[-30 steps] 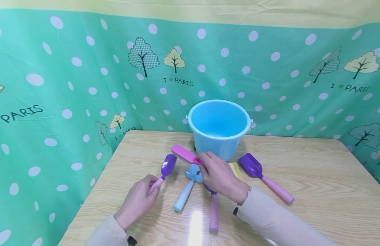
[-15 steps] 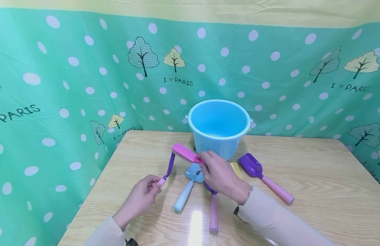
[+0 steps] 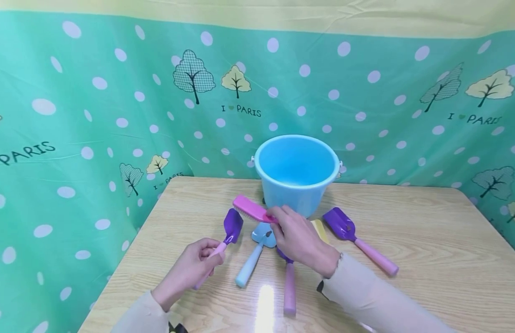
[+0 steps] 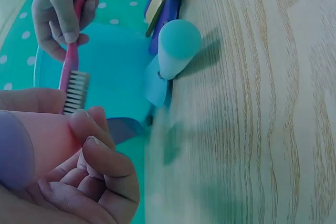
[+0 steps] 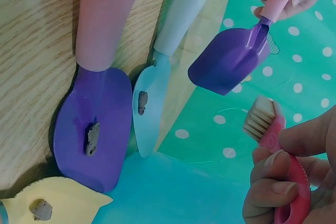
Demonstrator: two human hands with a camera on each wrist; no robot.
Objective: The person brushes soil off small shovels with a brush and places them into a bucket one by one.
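My left hand [image 3: 190, 268] grips the pink handle of a toy shovel, its purple blade [image 3: 233, 223] pointing up and away from me over the table's left part. In my right hand [image 3: 300, 238] is a small pink brush [image 3: 250, 208], held by its handle with the pale bristles [image 5: 258, 121] facing the shovel side. The brush head lies close to the blade's tip in the head view. Under my right hand, partly hidden, lies another purple shovel [image 3: 289, 289]. Left of it is a light blue shovel [image 3: 250, 263] with a grey lump [image 5: 142, 102] on its blade.
A light blue bucket [image 3: 296, 196] stands at the back of the table [image 3: 428, 231]. Right of it lies a purple shovel [image 3: 340, 224] with a pink handle. A yellow blade [image 5: 63, 195] bears a grey lump. A dotted green curtain [image 3: 365, 92] hangs behind.
My left hand has turned the shovel about its handle: the blade went edge-on, and now a broad side shows again. The right hand and brush have stayed nearly in place.
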